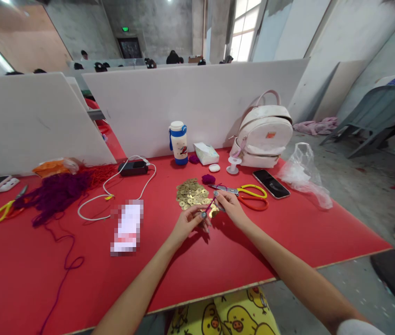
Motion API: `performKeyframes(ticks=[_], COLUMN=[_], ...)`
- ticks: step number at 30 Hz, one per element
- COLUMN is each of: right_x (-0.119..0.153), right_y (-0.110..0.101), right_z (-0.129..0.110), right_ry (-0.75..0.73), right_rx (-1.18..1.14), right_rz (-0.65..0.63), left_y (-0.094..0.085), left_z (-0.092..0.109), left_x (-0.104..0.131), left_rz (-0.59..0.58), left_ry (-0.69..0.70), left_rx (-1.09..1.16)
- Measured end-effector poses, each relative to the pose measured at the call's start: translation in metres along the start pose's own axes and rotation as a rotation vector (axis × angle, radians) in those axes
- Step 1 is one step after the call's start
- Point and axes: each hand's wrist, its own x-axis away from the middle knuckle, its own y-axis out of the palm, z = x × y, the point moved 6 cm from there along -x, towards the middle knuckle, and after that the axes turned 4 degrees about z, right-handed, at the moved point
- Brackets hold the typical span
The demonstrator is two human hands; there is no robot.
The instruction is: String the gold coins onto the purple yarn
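A short length of purple yarn (210, 205) runs between my two hands above the red table. My left hand (192, 223) pinches its lower end, fingers curled. At its upper end, my right hand (230, 207) grips the yarn between thumb and finger. Several gold coins (214, 211) show between the hands, though I cannot tell whether they hang on the yarn. Just beyond lies a heap of gold coins (191, 191). A small purple yarn ball (208, 179) sits behind it, and scissors with yellow and orange handles (253, 191) lie beside my right hand.
A blurred-out phone (128, 226), white cable (95, 217) and purple yarn pile (61, 193) lie to the left. Behind stand a bottle (179, 143), tissue pack (206, 153), white spool (233, 165) and backpack (263, 132). A black phone (271, 183) and plastic bag (304, 174) lie right.
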Motion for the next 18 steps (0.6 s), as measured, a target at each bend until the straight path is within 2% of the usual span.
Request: performKeyframes(ticks=[5,9,13,18], right_x=[0.0,0.001,-0.001,-0.003], right_y=[0.003,0.003,-0.003,-0.007], right_z=[0.0,0.0,-0.002,0.001], right_ry=[0.003,0.011,-0.018,-0.022], right_rx=[0.008,-0.003,0.0,0.008], right_rz=[-0.044,-0.043,0.028,0.059], left_y=[0.0,0.001,0.004,0.009], left_z=[0.013,0.01,0.003,-0.004], left_x=[0.004,0.007,0.006,0.004], left_rz=[0.138,0.14,0.06,-0.09], left_ry=[0.139,0.119,0.054,-0.043], left_rx=[-0.291,-0.4,-0.294,0.012])
